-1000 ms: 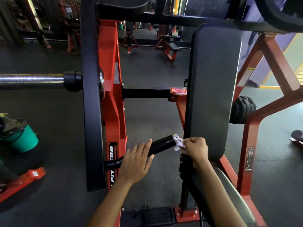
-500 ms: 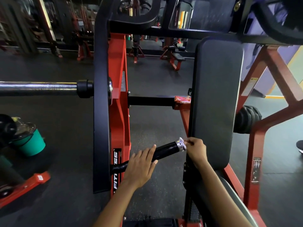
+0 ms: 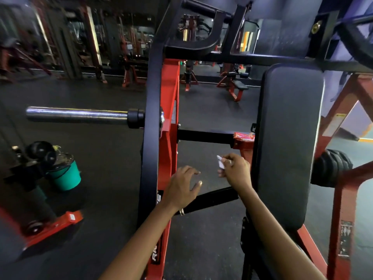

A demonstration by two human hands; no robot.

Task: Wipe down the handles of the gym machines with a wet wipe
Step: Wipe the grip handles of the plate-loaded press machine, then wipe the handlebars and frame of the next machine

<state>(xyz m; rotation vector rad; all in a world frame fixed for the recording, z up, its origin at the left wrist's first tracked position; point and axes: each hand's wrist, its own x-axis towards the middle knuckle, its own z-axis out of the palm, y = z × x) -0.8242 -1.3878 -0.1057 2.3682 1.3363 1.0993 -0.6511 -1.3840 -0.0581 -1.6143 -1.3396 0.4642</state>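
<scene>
Scene: While both hands hover above the low black handle (image 3: pixel 216 198) of a red-framed gym machine (image 3: pixel 168 122), a person stands between wiping passes.
Right hand: The right hand (image 3: pixel 235 171) pinches a small crumpled white wet wipe (image 3: pixel 220 163) at its fingertips, raised clear of the handle and just beside the black back pad (image 3: pixel 288 142).
Left hand: The left hand (image 3: pixel 182 186) is spread with relaxed fingers and holds nothing; it hangs over the inner stretch of the handle, and contact cannot be confirmed.
Handle: It slants down from the pad toward the red upright, its outer end hidden behind the right forearm.
Step in hand: Judged from the raised wipe, the hand is lifting away from this handle, perhaps toward the upper black bar (image 3: pixel 204 136).
Doing it well: Unfold the wipe to a damp face, wrap it fully round the grip, and draw it along the whole length while the free hand steadies the bar.
Surroundings: A chrome weight sleeve (image 3: pixel 76 115) and a green bucket (image 3: pixel 64 176) sit to the left.
</scene>
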